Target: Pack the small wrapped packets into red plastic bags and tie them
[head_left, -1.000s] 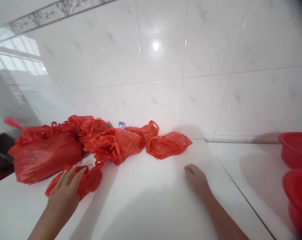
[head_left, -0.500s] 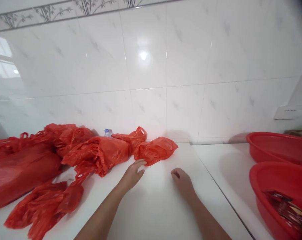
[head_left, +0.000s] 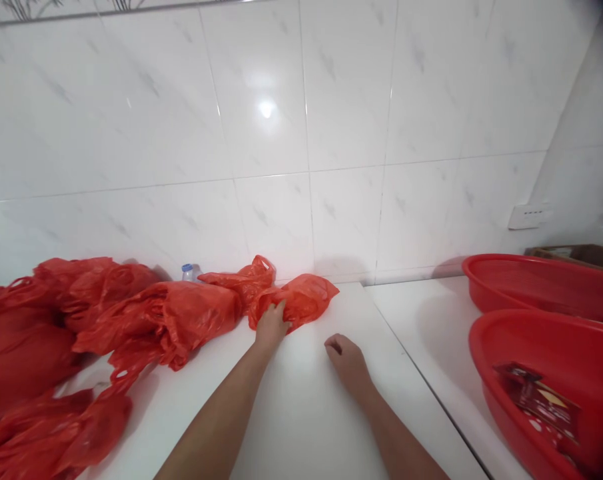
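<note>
My left hand [head_left: 272, 328] is on the near side of a crumpled red plastic bag [head_left: 308, 299], its fingers curled into the plastic. What lies inside that bag is hidden. To the right and nearer to me, my right hand [head_left: 348, 360] is held in a loose fist over the white tabletop [head_left: 306, 413], with nothing visible in it. Just left of the gripped bag, another red plastic bag [head_left: 246, 280] with a looped handle leans close to it. A fuller red bag [head_left: 196, 317] lies further left.
More red bags [head_left: 21, 347] are heaped along the left, with a blue-capped bottle [head_left: 188, 272] behind. On the right stand a red basin [head_left: 486, 360] holding dark red printed packets [head_left: 546, 403] and a second red basin [head_left: 476, 287]. A tiled wall [head_left: 346, 220] rises behind.
My left hand has moved forward onto the red plastic bag and closed its fingers on it. My right hand keeps its loose fist. The view has turned slightly to the right.
</note>
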{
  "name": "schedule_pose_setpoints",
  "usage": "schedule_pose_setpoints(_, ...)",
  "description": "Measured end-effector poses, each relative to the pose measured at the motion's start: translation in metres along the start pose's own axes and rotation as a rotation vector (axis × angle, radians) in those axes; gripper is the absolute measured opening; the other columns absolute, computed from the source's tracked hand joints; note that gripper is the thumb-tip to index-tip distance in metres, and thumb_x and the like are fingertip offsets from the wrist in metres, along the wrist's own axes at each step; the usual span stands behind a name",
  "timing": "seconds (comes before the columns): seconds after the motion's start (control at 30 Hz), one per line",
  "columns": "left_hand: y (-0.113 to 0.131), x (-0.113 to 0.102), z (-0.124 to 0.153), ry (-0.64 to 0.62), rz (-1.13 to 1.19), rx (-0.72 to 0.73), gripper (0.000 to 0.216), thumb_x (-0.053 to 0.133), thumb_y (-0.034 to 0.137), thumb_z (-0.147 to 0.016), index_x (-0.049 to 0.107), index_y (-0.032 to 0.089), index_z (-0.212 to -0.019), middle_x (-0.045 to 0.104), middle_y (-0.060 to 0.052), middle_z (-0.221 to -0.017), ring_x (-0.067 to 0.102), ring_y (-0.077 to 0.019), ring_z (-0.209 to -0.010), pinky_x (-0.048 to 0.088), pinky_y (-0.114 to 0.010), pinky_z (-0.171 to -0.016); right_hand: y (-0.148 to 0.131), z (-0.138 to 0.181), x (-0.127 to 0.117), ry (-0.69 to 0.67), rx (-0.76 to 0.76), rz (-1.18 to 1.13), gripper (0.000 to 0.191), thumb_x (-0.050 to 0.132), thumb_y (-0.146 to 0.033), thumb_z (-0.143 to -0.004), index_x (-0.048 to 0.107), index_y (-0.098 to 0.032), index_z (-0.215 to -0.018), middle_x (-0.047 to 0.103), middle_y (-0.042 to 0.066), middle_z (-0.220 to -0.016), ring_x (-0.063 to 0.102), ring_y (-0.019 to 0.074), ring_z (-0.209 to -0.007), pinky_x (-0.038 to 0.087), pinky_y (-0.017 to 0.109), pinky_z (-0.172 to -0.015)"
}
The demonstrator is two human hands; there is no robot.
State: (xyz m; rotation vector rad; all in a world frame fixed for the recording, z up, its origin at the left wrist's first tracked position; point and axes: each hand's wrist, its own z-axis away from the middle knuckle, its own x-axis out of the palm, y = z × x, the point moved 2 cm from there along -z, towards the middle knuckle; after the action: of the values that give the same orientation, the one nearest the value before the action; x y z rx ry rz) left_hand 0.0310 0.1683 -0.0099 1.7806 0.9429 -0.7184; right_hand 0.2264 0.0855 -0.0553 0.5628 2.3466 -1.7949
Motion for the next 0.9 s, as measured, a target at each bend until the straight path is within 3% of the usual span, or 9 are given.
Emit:
schedule_pose_setpoints(0.1, 0.0, -0.004, 0.002, 0.036, 0.013, 0.066, 0.031, 0.048, 0.013, -0.081, 0.066, 0.015, -0.106, 0.064, -0.014, -0.106, 0.06, -0.0272, -0.1, 0.045, -0.04, -0.085, 0.003, 0.0, 0.002, -0.016, 0.019, 0.032, 0.014, 0.045, -0.029, -0.076, 0.057, -0.023, -0.08, 0.057, -0.002, -0.069, 0.053, 0.0174, -0.066, 0.041, 0.029, -0.064)
schedule_pose_setpoints(0.17, 0.0, -0.009, 0.006, 0.083, 0.031, 0.114, 0.033, 0.042, 0.011, -0.084, 0.067, 0.016, -0.104, 0.066, -0.012, -0.106, 0.059, -0.0257, -0.1, 0.045, -0.041, -0.087, 0.004, 0.0, 0.004, -0.014, 0.002, 0.072, 0.023, 0.045, -0.03, -0.078, 0.057, -0.024, -0.096, 0.057, -0.001, -0.075, 0.054, 0.0166, -0.067, 0.043, 0.029, -0.065)
schedule_pose_setpoints(0.3, -0.001, -0.017, 0.016, 0.128, 0.092, 0.223, 0.038, 0.041, 0.005, -0.079, 0.068, 0.019, -0.103, 0.067, -0.007, -0.108, 0.058, -0.0221, -0.103, 0.043, -0.04, -0.094, -0.002, 0.001, 0.009, 0.073, -0.112, 0.18, 0.05, 0.05, -0.033, -0.077, 0.045, -0.025, -0.127, 0.052, 0.006, -0.113, 0.057, 0.0174, -0.085, 0.047, 0.032, -0.074)
schedule_pose_setpoints(0.43, -0.003, -0.021, 0.03, 0.139, 0.168, 0.283, 0.048, 0.038, -0.002, -0.072, 0.069, 0.021, -0.101, 0.067, -0.005, -0.113, 0.058, -0.0196, -0.107, 0.042, -0.04, -0.099, -0.009, 0.003, 0.01, 0.09, -0.166, 0.204, 0.06, 0.054, -0.039, -0.077, 0.038, -0.026, -0.133, 0.047, 0.009, -0.122, 0.055, 0.0203, -0.094, 0.049, 0.033, -0.074)
schedule_pose_setpoints(0.53, -0.003, -0.026, 0.044, 0.14, 0.289, 0.295, 0.051, 0.038, -0.002, -0.071, 0.067, 0.021, -0.107, 0.063, -0.006, -0.121, 0.056, -0.0191, -0.114, 0.041, -0.04, -0.102, -0.012, 0.004, 0.01, 0.026, -0.199, 0.141, 0.043, 0.052, -0.032, -0.078, 0.05, -0.025, -0.121, 0.052, 0.006, -0.116, 0.056, 0.0181, -0.09, 0.047, 0.029, -0.072)
schedule_pose_setpoints(0.6, -0.003, -0.034, 0.055, 0.16, 0.441, 0.284, 0.051, 0.039, 0.0, -0.072, 0.066, 0.022, -0.109, 0.061, -0.005, -0.125, 0.053, -0.0192, -0.119, 0.037, -0.04, -0.105, -0.011, 0.004, 0.009, 0.011, -0.18, 0.078, 0.02, 0.046, -0.028, -0.081, 0.06, -0.022, -0.093, 0.057, 0.004, -0.1, 0.056, 0.0158, -0.081, 0.045, 0.027, -0.068)
schedule_pose_setpoints(0.67, -0.006, -0.044, 0.066, 0.234, 0.586, 0.223, 0.044, 0.043, 0.006, -0.076, 0.066, 0.022, -0.109, 0.063, -0.006, -0.121, 0.054, -0.0202, -0.117, 0.036, -0.041, -0.105, -0.007, 0.003, 0.006, 0.036, -0.104, -0.002, 0.02, 0.043, -0.031, -0.084, 0.055, -0.02, -0.071, 0.056, 0.001, -0.078, 0.052, 0.0142, -0.069, 0.041, 0.025, -0.061)
schedule_pose_setpoints(0.77, -0.015, -0.061, 0.081, 0.391, 0.745, 0.076, 0.028, 0.049, 0.023, -0.083, 0.066, 0.019, -0.105, 0.068, -0.008, -0.106, 0.06, -0.0213, -0.103, 0.042, -0.042, -0.098, -0.001, -0.001, 0.003, 0.049, 0.012, -0.172, 0.028, 0.043, -0.04, -0.084, 0.05, -0.02, -0.065, 0.051, -0.002, -0.062, 0.047, 0.013, -0.058, 0.037, 0.025, -0.054)
schedule_pose_setpoints(0.9, -0.031, -0.08, 0.098, 0.511, 0.848, -0.052, 0.026, 0.056, 0.035, -0.083, 0.064, 0.018, -0.101, 0.068, -0.006, -0.094, 0.062, -0.0184, -0.094, 0.044, -0.037, -0.095, 0.003, -0.004, 0.001, 0.042, 0.109, -0.335, 0.025, 0.043, -0.038, -0.08, 0.054, -0.018, -0.069, 0.058, 0.0, -0.065, 0.05, 0.0129, -0.056, 0.037, 0.025, -0.052)
